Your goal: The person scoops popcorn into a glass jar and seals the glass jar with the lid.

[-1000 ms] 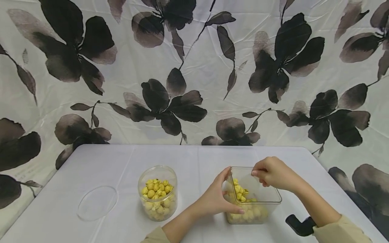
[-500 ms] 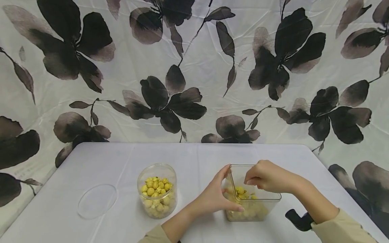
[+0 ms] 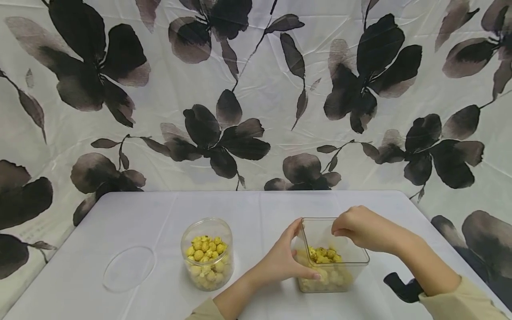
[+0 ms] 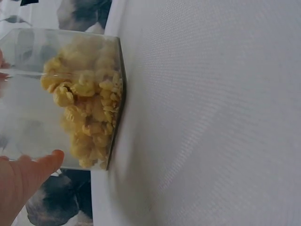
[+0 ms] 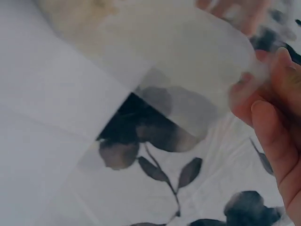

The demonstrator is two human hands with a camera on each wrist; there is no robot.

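Note:
My left hand (image 3: 280,262) grips a clear, square-cornered plastic container (image 3: 324,286) from its left side, thumb along the near wall and fingers behind the far corner. In the left wrist view, the thumb (image 4: 47,162) lies against the see-through wall. Yellow popcorn (image 3: 324,255) fills the lower part of the container. Over its open top hangs my right hand (image 3: 366,229), fingers curled, fingertips at the opening and above the popcorn. The right wrist view has those fingers (image 5: 270,127) close to the rim; no popcorn shows between them.
A round clear jar (image 3: 208,280) of yellow popcorn stands open to the left. Farther left, a clear round lid (image 3: 130,269) lies on the white table (image 3: 256,209). A black strap (image 3: 402,289) shows by the right sleeve. Flowered cloth (image 3: 256,89) hangs behind.
My right hand dipped lower into the container, then came back up and right. The popcorn, heaped at the left before, now lies more evenly. My left hand keeps its grip.

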